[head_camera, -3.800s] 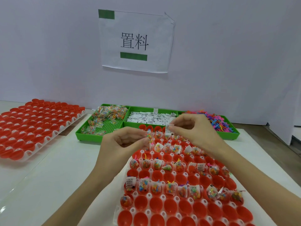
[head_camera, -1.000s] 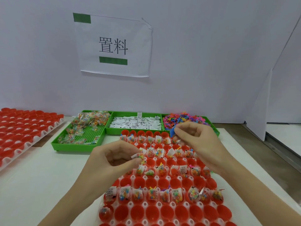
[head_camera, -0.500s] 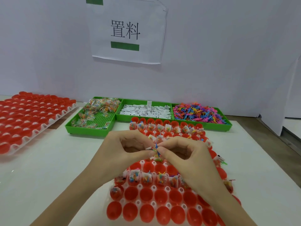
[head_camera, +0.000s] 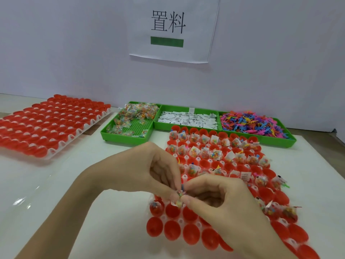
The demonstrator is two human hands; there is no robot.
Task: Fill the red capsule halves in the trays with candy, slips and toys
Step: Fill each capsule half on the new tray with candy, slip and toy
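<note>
A tray of red capsule halves (head_camera: 188,234) lies in front of me; its far rows hold candy packets, slips and toys, and its near rows are bare red cups. My left hand (head_camera: 141,171) and my right hand (head_camera: 222,200) meet over the tray's left side. Together their fingertips pinch a small bundle (head_camera: 180,197): a candy packet with a slip, and a blue toy (head_camera: 182,187) against it. The bundle hangs just above a cup in a near row.
Three green bins stand at the back: candy packets (head_camera: 134,116), white slips (head_camera: 188,119), coloured toys (head_camera: 250,124). A second tray of red halves (head_camera: 50,126) lies at the left. A white wall with a paper sign (head_camera: 171,28) closes the back.
My right hand came back from the toy bin with a blue toy and joined my left hand. Both hands have since dropped lower over the tray's near-left rows.
</note>
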